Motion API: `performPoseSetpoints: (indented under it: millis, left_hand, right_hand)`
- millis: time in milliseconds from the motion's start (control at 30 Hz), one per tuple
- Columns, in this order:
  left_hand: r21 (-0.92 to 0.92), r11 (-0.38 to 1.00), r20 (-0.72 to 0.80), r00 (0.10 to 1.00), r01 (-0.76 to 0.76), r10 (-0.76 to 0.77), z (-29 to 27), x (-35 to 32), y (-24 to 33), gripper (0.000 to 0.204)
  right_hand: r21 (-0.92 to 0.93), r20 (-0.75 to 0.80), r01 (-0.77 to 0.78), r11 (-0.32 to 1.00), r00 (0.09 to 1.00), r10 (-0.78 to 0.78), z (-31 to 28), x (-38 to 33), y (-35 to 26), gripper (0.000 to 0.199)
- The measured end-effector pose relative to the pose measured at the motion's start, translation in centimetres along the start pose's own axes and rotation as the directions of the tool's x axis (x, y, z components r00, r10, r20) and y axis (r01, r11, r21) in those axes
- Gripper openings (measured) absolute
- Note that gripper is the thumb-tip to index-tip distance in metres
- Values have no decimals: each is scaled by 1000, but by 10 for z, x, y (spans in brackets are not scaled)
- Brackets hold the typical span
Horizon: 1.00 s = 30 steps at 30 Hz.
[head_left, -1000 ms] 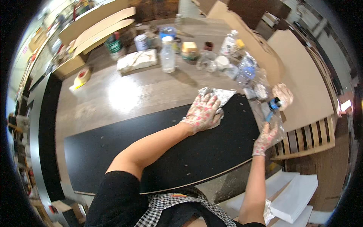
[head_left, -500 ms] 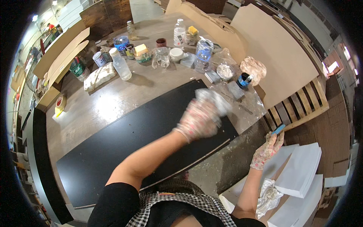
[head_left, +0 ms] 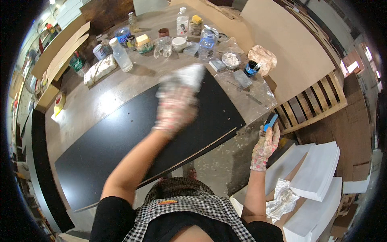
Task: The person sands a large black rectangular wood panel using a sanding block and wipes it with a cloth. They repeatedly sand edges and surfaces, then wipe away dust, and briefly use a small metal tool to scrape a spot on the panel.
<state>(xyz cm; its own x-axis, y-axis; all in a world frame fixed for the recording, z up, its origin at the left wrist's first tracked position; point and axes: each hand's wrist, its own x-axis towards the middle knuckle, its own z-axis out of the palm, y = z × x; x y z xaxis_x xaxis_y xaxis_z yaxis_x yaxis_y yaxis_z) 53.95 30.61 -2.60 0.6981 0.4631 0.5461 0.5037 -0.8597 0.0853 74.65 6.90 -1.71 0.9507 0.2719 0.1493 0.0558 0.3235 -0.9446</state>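
Observation:
A long black panel lies slantwise across the table, with small holes near its right end. Over its far edge my left hand, in a flower-patterned glove, presses a white cloth; motion smears both. Off the table's right corner, my right hand, gloved alike, holds up a small blue-and-black block between thumb and fingers. Its exact kind does not show.
Along the table's far side stand a clear bottle, a white-capped bottle, a blue plastic jug and a blue-rimmed black cup. A wooden pallet and white boards lie to the right.
My left hand has swept the cloth leftward and away from me over the panel. The right hand has shifted slightly left and up, turning the block. The whole view has shifted a little.

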Motion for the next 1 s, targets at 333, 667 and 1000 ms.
performPoseSetpoints:
  millis: [333,667,1000]
  left_hand:
    - [-40,995,366,928,94,-73,-132,-143,27,63]
    - [449,357,-207,484,819,-850,-300,-405,-82,49]
    - [97,-262,-715,-116,960,-690,-412,-566,-88,34]
  right_hand:
    - [-47,376,70,996,925,-47,79,-54,-1,46]
    - [1,927,-117,993,373,43,224,-198,37,49]
    - [47,987,231,972,138,-81,336,-273,95,51]
